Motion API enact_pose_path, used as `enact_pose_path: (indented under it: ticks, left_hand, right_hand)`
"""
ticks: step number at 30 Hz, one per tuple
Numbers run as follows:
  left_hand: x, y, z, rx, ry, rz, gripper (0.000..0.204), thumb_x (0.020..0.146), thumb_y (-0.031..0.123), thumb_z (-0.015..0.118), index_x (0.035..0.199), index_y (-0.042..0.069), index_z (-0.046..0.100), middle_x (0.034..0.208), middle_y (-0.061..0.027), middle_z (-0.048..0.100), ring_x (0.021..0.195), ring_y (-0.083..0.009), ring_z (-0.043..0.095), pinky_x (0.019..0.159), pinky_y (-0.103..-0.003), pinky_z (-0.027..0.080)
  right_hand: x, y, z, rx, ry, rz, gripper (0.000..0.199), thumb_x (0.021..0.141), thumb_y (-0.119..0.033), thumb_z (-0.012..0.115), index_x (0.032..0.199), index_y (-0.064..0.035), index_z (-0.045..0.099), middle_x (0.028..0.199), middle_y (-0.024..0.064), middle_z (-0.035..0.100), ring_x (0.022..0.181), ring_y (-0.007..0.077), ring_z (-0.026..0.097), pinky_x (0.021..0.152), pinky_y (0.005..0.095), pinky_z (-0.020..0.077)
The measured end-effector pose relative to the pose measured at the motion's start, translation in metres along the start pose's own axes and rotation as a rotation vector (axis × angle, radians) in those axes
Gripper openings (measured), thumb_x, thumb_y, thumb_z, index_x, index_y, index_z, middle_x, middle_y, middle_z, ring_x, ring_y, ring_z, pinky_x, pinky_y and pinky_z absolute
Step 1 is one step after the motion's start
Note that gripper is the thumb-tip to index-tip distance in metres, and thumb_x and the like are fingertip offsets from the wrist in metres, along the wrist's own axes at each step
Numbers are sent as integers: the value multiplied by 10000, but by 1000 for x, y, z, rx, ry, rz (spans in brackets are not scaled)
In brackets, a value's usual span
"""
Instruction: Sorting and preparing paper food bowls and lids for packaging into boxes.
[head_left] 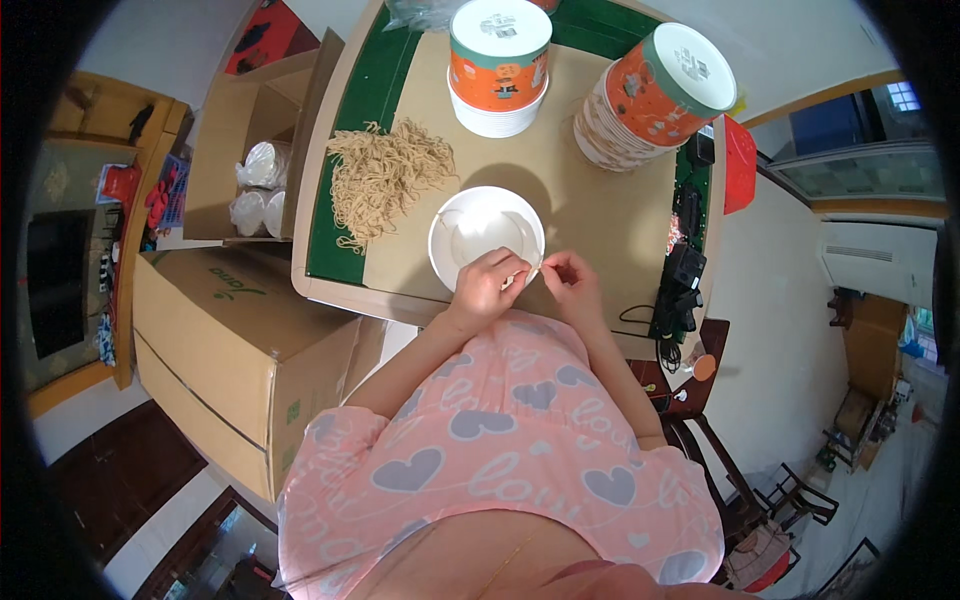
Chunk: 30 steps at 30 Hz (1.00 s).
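Observation:
A white paper bowl (pixel 487 236) stands at the near edge of the table, with a thin tan strand against its inner left side. Over its near right rim, my left hand (pixel 488 287) and my right hand (pixel 575 287) are close together, fingertips pinched. Between them is a short bit of tan string (pixel 536 268), mostly hidden by the fingers. To the bowl's upper left lies a loose tangled heap of tan strings (pixel 385 178). Beyond the bowl, a stack of orange and green paper bowls (pixel 498 70) stands upside down.
A second stack of paper bowls (pixel 655 95) leans at the far right. Black adapters and cables (pixel 683 275) line the table's right edge. An open carton (pixel 245 150) with white wrapped stacks and a large cardboard box (pixel 215 350) stand left of the table (pixel 600 235).

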<state>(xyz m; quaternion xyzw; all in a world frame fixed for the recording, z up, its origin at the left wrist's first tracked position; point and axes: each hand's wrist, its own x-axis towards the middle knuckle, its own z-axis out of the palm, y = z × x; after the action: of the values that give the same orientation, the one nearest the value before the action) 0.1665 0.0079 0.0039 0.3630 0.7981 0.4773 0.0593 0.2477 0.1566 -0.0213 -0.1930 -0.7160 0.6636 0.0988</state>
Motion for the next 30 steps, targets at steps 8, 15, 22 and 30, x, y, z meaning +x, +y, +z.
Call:
enact_pose_path:
  ticks: [8,15,22,30]
  left_hand:
    - [4,10,-4,-144,-62,-181,111,760,37,650,871,44,639,790,-56,605,560,-132,544,511,-249,453]
    - [0,-5,5,-313,-65,-265,88,789,38,653,876,40,641,768,-27,593,562,-73,488,514,-214,403]
    - [-5,-13,5,-424,-74,-359,79,797,52,635,873,35,624,779,-35,614,606,-92,529,553,-232,427]
    - [-7,-22,10,-501,73,-447,88,833,44,606,919,40,622,730,-23,614,595,-54,508,539,-208,422]
  right_hand:
    - [-1,-4,0,154,-14,110,43,829,-50,615,852,-47,579,772,-42,575,686,30,517,622,180,423]
    - [-2,-4,1,169,-19,49,69,823,-44,618,883,-59,586,794,-43,576,704,28,515,612,182,416]
    - [-2,-24,1,-270,-54,-129,154,789,-49,639,937,-80,608,850,20,544,610,83,499,561,219,419]
    - [-2,-14,8,-289,-35,-77,122,786,-86,643,895,-72,592,873,63,541,594,145,534,556,265,445]
